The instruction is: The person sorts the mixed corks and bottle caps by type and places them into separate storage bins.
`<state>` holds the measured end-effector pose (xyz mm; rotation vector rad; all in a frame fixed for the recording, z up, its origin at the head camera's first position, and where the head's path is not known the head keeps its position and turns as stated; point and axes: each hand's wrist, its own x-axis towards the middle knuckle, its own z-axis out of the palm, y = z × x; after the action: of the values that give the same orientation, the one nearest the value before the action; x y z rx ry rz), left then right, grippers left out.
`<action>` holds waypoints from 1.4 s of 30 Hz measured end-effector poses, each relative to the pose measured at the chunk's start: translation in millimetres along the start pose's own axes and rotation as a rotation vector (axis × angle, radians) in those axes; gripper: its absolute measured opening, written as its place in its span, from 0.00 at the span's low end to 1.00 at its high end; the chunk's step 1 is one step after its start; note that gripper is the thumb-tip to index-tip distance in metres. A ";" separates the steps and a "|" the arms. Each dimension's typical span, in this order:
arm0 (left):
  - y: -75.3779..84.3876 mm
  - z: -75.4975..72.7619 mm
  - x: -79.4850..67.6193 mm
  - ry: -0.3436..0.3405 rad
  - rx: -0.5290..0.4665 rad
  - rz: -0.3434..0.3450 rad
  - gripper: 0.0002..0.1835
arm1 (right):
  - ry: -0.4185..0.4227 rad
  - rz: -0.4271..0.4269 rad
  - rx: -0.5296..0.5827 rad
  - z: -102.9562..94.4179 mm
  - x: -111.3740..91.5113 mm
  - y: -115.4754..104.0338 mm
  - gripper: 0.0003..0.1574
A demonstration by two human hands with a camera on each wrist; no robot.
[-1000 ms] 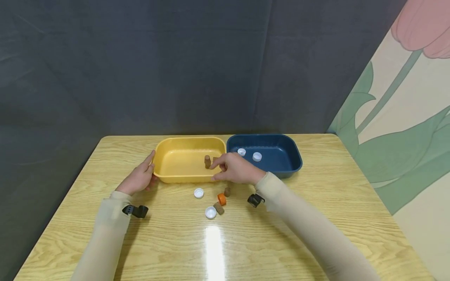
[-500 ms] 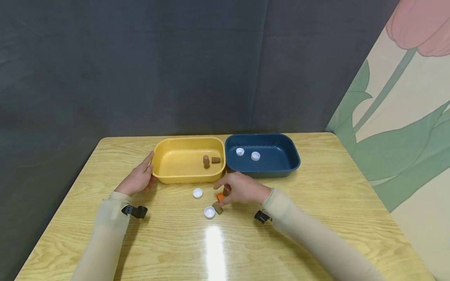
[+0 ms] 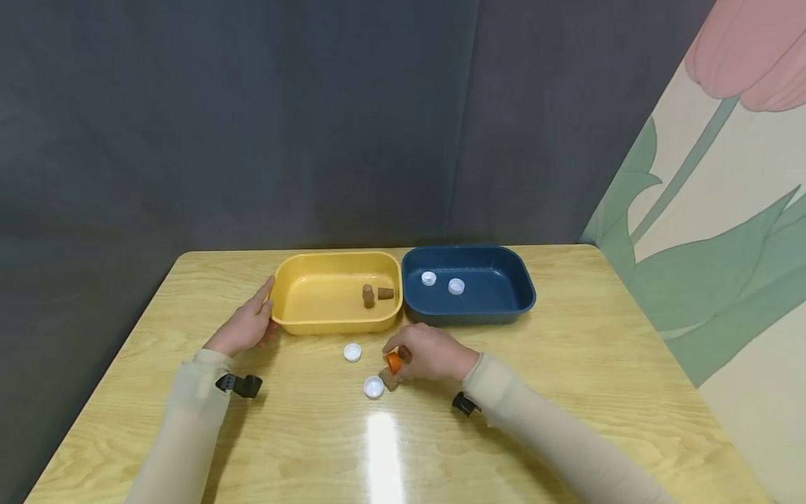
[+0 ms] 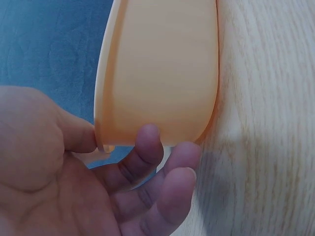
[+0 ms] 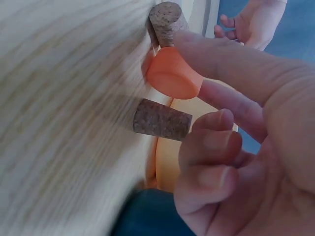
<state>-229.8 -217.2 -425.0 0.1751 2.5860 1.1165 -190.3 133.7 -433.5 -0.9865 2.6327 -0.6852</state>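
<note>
In the head view, my left hand (image 3: 244, 322) rests against the left end of the yellow tray (image 3: 334, 327). The left wrist view has its thumb at the tray's rim, the other fingers loosely bent by the end wall. My right hand (image 3: 434, 352) is low over the tabletop in front of the trays, thumb and index finger pinching an orange bottle cap (image 5: 173, 76). Beside that cap, a cork stopper (image 5: 162, 120) lies under the right hand's curled lower fingers. Another cork (image 5: 168, 20) stands just past the thumb tip, close to the cap.
Two white bottle caps, a farther cap (image 3: 352, 352) and a nearer cap (image 3: 373, 387), lie left of the right hand. Brown corks (image 3: 368, 295) are inside the yellow tray. The adjoining dark blue tray (image 3: 469, 318) holds white caps (image 3: 456, 286). A dark curtain (image 3: 315, 126) hangs behind.
My right hand has come from the yellow tray's right front edge down to the loose pieces and closed on the orange bottle cap. The left hand stays at the tray's end.
</note>
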 end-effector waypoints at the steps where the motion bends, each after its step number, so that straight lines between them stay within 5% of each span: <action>1: -1.2 1.3 -0.2 -0.001 0.001 -0.004 0.31 | 0.000 0.003 0.000 1.9 -0.8 0.4 0.18; 42: -2.2 -0.6 -0.4 -0.003 0.015 0.015 0.31 | 0.082 0.053 -0.116 11.2 2.7 -1.2 0.10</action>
<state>-229.6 -219.3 -426.0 0.2004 2.5951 1.1016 -187.4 127.3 -442.7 -0.9342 2.7875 -0.5784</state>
